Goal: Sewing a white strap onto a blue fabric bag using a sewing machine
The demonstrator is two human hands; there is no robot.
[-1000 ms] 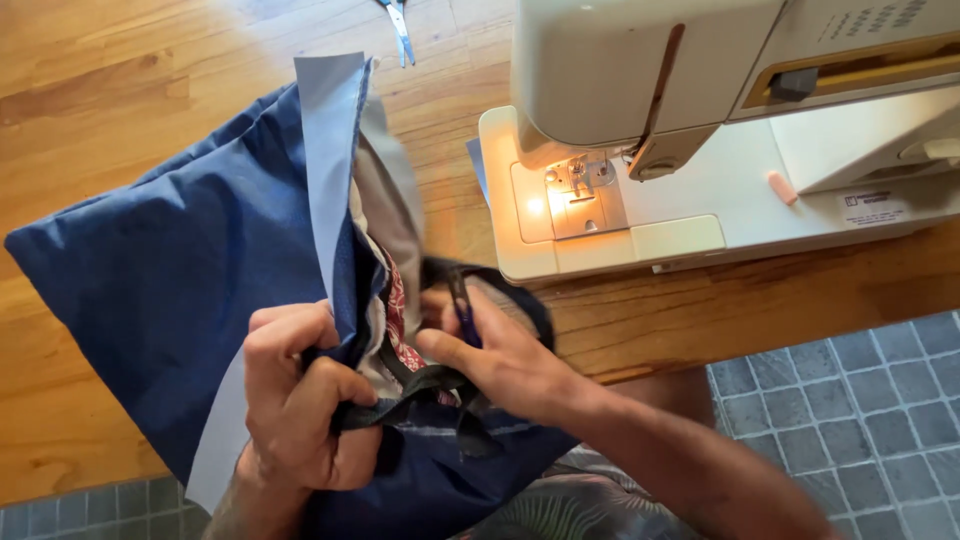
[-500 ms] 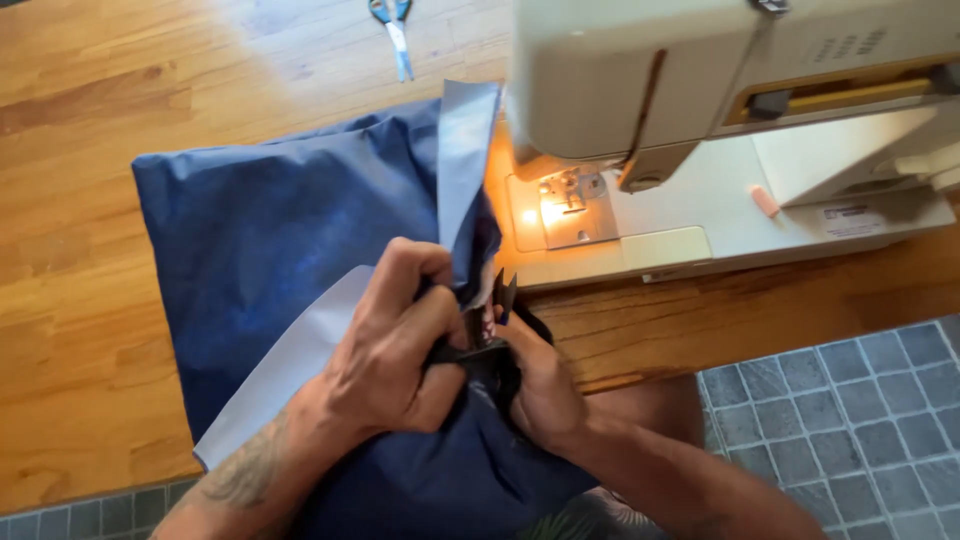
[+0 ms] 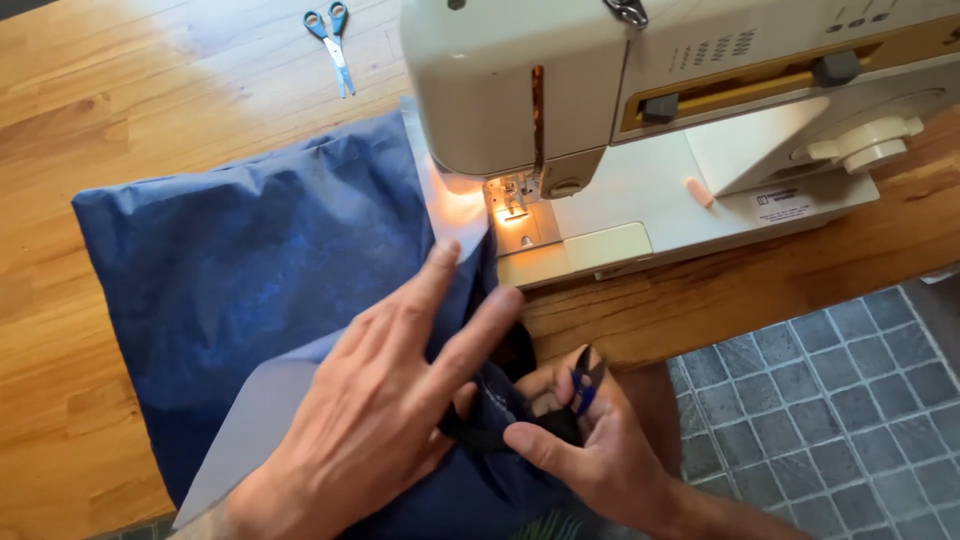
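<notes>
While the left hand (image 3: pixel 375 420) presses flat, fingers spread, on the blue fabric (image 3: pixel 260 270) spread over the wooden bench (image 3: pixel 120 90), the right hand (image 3: pixel 590 440) pinches a small snipper (image 3: pixel 585 385) and black strap at the near edge. Far right stands a sewing machine (image 3: pixel 620 110); scissors (image 3: pixel 335 40) lie far left.

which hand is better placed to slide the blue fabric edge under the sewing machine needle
Left, probably. The left hand lies flat on the blue fabric, fingers pointing toward the needle area. The right hand sits at the table edge, pinching a small dark tool and a dark strap.
</notes>
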